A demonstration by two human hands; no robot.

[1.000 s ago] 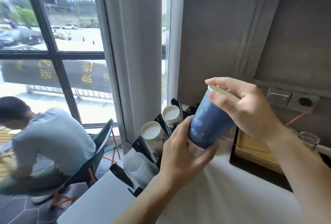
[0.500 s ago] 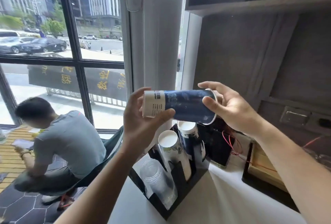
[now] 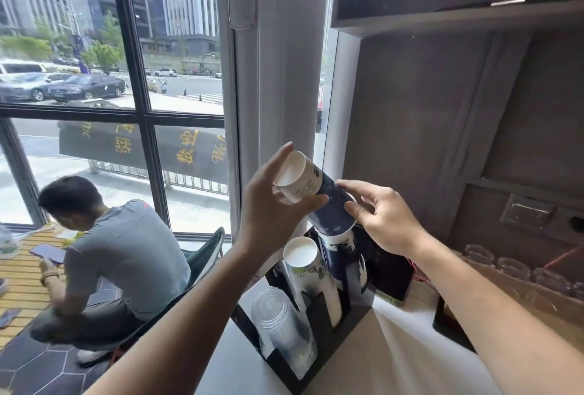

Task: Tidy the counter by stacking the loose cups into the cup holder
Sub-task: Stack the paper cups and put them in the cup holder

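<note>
The cup holder (image 3: 319, 360) stands on the counter (image 3: 388, 341), with three stacks in a row: plastic cups (image 3: 281, 322) nearest, paper cups (image 3: 311, 281) behind toward 1 o'clock, and another stack (image 3: 343, 255) farthest. A held cup (image 3: 319, 197) tilts over that farthest stack, left hand (image 3: 271, 208) at its 9 o'clock, right hand (image 3: 385, 217) at 3 o'clock.

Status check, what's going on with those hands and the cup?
Both hands, left and right, grip upside-down blue paper cup. Cup tilted, mouth over blue stack in black holder. Nothing blocking.
</note>
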